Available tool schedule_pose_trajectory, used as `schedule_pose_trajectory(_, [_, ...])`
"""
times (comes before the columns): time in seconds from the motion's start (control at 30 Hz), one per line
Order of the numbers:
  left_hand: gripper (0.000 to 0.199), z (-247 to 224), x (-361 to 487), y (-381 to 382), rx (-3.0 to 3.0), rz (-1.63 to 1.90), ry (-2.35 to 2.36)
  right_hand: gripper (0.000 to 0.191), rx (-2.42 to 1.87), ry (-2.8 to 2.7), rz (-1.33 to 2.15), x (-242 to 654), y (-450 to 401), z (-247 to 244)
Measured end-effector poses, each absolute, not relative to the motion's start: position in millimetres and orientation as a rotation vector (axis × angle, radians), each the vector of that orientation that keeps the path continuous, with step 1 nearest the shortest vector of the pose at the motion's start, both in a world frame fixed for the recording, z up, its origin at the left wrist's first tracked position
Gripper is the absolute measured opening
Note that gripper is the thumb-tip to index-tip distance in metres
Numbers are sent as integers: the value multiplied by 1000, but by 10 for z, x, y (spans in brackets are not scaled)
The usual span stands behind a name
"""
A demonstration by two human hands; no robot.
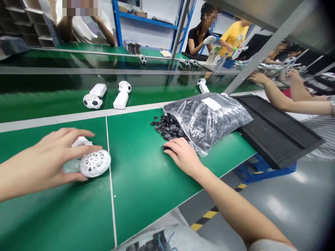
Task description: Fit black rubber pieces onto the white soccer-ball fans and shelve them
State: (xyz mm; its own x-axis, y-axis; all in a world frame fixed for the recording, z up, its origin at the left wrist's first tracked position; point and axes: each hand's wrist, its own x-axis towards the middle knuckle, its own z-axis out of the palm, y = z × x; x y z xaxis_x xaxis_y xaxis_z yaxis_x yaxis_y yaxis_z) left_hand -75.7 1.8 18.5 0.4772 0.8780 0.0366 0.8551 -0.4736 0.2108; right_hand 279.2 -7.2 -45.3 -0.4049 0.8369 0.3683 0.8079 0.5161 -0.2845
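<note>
Fingers and thumb of my left hand (64, 155) close round a white part with a round openwork ball-shaped head (95, 163), low over the green table. No black patches show on that head. My right hand (184, 157) pinches a small black disc (164, 147) at its fingertips, just in front of a loose pile of black discs (170, 127). The pile spills from the mouth of a clear plastic bag (209, 118) full of the same dark pieces. A white label is on the bag.
Beyond the table edge, a green conveyor (146, 96) carries white handled pieces with football-patterned heads (92, 101). A black tray (282, 132) sits right of the bag, near another person's arms (285, 104). Several people sit across the line. A metal post (272, 45) slants at the right.
</note>
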Motion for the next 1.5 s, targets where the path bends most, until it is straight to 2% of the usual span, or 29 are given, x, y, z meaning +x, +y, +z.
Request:
schedule_pose_trajectory(0.1, [48,246,-544,165,2686,-44,1163,21,-1454,-2406,-10,2722,-32,-379])
schedule_pose_trajectory(0.3, [62,154,-162,106,2459,-218,1259,13,-1648,-2446,160,2697,86,-274])
schedule_pose_trajectory(0.47, [70,151,124,-114,2190,-139,1583,4,-1616,-2426,378,2755,154,-248])
schedule_pose_trajectory(0.63, [85,-2,354,-80,2152,102,1574,6,-1508,-2336,485,2688,131,-185])
schedule_pose_trajectory(0.8, [78,-130,459,1,2225,206,1469,20,-1200,-2315,513,2573,-41,-43])
schedule_pose_trajectory(1.27, [75,-116,425,-52,2327,299,1431,4,-1078,-2238,636,2308,-280,-57])
schedule_pose_trajectory(1.37, [76,-117,421,-55,2328,301,1418,4,-1118,-2185,736,2285,-295,-108])
schedule_pose_trajectory(1.5, [75,-127,409,-45,2306,309,1409,11,-1089,-2124,686,2279,-317,-195])
